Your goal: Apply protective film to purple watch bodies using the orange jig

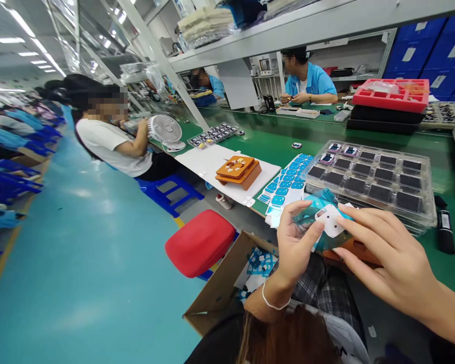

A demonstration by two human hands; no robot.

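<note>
Just above my lap, my left hand is closed on a crinkled, see-through blue film, thumb in front. Against the film lies a small white rounded plate with dark holes and a cut-out. My right hand comes in from the right, fingers stretched and thumb apart. Its fingertips touch the plate's right edge. An orange block sits below the right hand, partly hidden by it. Sheets of blue rounded stickers lie behind my left hand.
Clear trays with dark pads and several small devices are stacked beyond my hands. An orange fixture stands on a white board. A black bottle lies right. A cardboard box holds blue scraps beside a red stool. Co-workers sit along the bench.
</note>
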